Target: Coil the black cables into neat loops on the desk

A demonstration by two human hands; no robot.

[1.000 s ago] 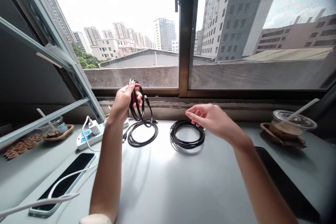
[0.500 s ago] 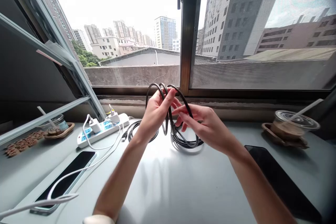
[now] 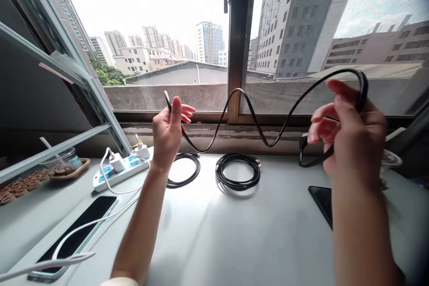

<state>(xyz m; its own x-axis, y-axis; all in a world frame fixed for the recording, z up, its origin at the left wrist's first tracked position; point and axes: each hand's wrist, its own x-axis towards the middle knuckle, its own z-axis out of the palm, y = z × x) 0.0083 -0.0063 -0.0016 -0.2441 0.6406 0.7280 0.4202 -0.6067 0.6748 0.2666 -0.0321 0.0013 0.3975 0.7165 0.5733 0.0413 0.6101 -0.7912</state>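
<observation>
Black cable hangs from left hand and right hand, grip half-curled.

We hold one slim, glossy black cable in the air, partly unwound, between our left hand and our right hand. From the left grasp, where a short pale-tipped end pokes up beside the thumb, we see it sag, rise into a rounded hump, dip again, then sweep up in a wide arch. At the right it bends around into a loop through our grasp, and a dark plug with a light tip stands upright beside the fingers.
</observation>
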